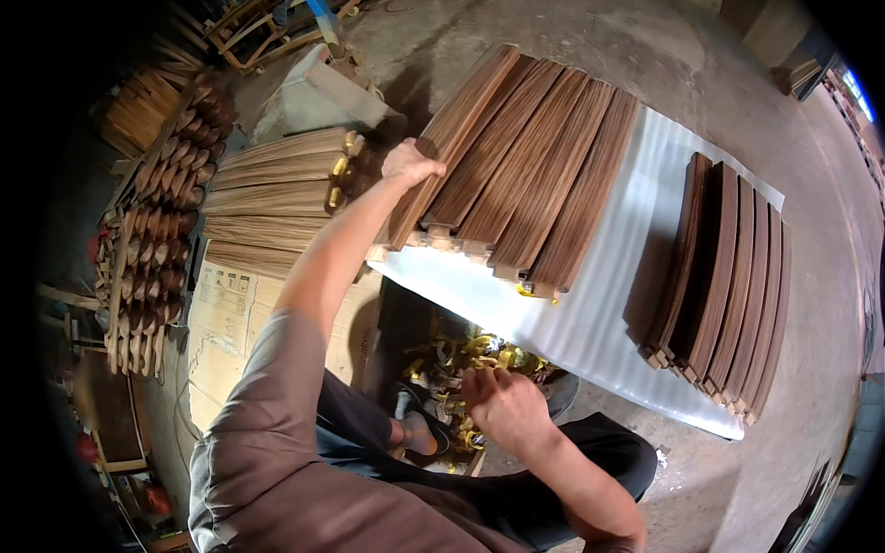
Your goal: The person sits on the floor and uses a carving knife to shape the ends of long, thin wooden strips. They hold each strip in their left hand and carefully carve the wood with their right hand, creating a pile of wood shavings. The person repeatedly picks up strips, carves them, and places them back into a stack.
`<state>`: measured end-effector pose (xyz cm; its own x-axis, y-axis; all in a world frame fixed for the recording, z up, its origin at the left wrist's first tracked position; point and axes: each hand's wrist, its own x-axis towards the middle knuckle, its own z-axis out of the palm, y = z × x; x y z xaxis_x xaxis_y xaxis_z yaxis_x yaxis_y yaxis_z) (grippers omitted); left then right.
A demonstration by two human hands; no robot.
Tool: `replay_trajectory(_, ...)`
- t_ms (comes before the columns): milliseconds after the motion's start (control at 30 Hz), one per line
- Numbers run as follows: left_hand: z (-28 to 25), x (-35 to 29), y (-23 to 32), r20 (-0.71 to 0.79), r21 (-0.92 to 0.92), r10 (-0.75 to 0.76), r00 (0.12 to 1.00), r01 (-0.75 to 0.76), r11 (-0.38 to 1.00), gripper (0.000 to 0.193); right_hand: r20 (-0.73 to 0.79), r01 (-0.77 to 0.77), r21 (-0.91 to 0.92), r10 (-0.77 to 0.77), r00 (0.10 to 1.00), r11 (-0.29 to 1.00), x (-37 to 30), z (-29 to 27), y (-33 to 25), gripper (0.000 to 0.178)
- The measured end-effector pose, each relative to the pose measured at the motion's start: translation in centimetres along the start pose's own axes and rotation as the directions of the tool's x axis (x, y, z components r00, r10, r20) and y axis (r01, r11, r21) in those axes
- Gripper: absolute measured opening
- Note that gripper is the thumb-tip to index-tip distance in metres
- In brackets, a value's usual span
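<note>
The right hand is nearest the camera, low by the lap, fingers curled w/ tips pinched together over a heap of yellow scraps just beyond them; can't tell if they grip any. Further out, the left hand is extended at arm's length, fingers closed on the near-left edge of a batch of brown wooden slats. The slats lie right of those fingers, long axis running up-right & away, resting on a white foam sheet. Left hand is touching; right hand is well apart. A darker slat stack sits far right, paler slats left of the fingers.
</note>
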<state>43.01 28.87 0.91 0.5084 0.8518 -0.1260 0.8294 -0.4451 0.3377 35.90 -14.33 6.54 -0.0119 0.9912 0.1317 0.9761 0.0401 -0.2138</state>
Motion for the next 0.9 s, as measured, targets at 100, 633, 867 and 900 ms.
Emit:
replay_trajectory(100, 1.8, 3.4, 1.3, 0.029, 0.028, 0.017, 0.999, -0.018, 0.999, 0.097, 0.006, -0.035, -0.004, 0.035, 0.999, 0.999, -0.3, -1.0, 0.7, 0.034)
replay_trajectory(633, 3.1, 1.4, -2.7, -0.284, -0.384, 0.032, 0.958, -0.144, 0.912, 0.084, 0.07, -0.181, 0.249, 0.168, 0.983, 0.951, -2.0, 3.3, 0.4, 0.016)
replay_trajectory(867, 7.6, -19.1, -14.5, -0.096, -0.981, -0.578, 0.81, 0.022, 0.193, 0.026, 0.453, -0.108, 0.087, 0.057, 0.89, 0.99, -2.0, 6.4, -1.2, 0.009)
replay_trajectory(900, 6.5, -20.5, -16.7, 0.059, -0.995, -0.688, 0.723, 0.096, 0.016, 0.021, 0.475, -0.096, 0.08, 0.047, 0.879, 0.992, -1.9, 6.6, -1.5, 0.009)
